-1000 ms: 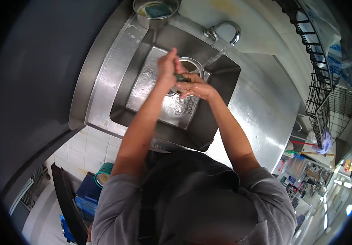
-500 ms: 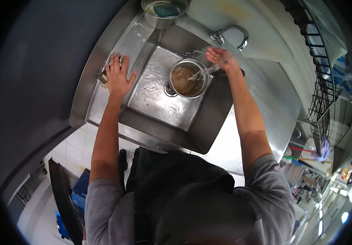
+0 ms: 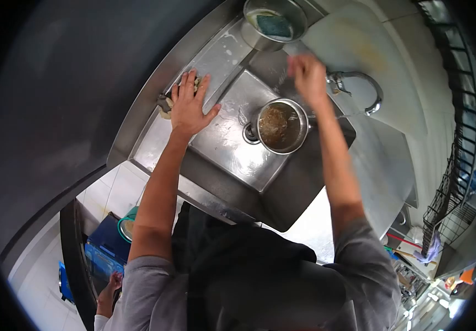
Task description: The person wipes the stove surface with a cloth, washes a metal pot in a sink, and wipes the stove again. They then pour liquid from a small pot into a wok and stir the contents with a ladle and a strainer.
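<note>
My left hand (image 3: 190,110) lies spread on the metal ledge (image 3: 216,52) left of the sink, over some pale, lumpy pieces (image 3: 166,114) whose kind I cannot make out. A metal pot (image 3: 298,144) stands in the sink basin beside the drain (image 3: 250,133), with cloudy brownish liquid and froth in it. Above and behind the pot is my right hand (image 3: 308,80), smeared by motion, its fingers seemingly bent. Just right of that hand rises the curved faucet (image 3: 378,91). Water runs from its spout toward the pot, partly hidden behind my right forearm.
At the back of the sink stands a larger metal pot (image 3: 257,41) with a green scouring pad (image 3: 274,25) in it. A black wire rack (image 3: 453,110) hangs on the right. Another person's hand (image 3: 115,281) shows at lower left, near a blue box (image 3: 105,243).
My right hand has moved out of the water stream, up and toward the back, its fingers more bent. My left hand stays on the ledge. The camera view has shifted; another person's hand has appeared.
</note>
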### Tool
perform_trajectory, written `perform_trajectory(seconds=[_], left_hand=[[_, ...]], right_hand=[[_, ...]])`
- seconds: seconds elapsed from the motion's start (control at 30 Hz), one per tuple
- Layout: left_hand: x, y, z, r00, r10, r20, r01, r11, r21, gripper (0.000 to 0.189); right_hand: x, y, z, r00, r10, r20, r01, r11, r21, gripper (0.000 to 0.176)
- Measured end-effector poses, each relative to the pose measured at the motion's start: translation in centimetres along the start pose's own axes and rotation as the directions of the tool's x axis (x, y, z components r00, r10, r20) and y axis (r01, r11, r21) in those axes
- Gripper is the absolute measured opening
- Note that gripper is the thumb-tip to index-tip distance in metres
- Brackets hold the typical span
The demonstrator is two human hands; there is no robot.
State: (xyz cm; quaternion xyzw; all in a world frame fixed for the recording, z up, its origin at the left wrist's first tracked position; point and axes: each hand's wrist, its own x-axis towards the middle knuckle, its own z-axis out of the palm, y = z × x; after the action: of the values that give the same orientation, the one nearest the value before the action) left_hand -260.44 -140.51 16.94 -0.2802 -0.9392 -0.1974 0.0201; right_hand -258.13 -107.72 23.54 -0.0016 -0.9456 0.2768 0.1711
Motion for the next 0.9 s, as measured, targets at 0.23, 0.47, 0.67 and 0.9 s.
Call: perform_trajectory(seconds=[0.23, 0.47, 0.67, 0.9], left_hand=[[0.2, -0.5, 0.2, 0.999, -0.029, 0.029, 0.03, 0.999, -0.016, 0.085], [-0.2, -0.9, 0.9, 0.999, -0.007, -0.033, 0.005, 0.998, -0.061, 0.085], [0.1, 3.2, 1.1, 0.903, 0.094, -0.42, -0.179, 0.97, -0.167, 0.038], [-3.5, 11.4, 17.8, 0.833, -0.271, 0.483, 0.514, 0.702, -0.492, 0.029]], right_hand=[[17.9, 5.9, 5.5, 0.818, 0.044, 0.574, 0.147, 0.948, -0.282, 0.049], [17.9, 0.5, 4.5, 0.801, 0.423, 0.424, -0.191, 0.852, -0.488, 0.071], [6.1, -6.0, -3.6, 0.863, 0.213, 0.457, -0.26, 0.964, 0.043, 0.056], [-17.7, 14.7, 8.9, 0.678, 0.463, 0.571, -0.46, 0.873, -0.162, 0.063]])
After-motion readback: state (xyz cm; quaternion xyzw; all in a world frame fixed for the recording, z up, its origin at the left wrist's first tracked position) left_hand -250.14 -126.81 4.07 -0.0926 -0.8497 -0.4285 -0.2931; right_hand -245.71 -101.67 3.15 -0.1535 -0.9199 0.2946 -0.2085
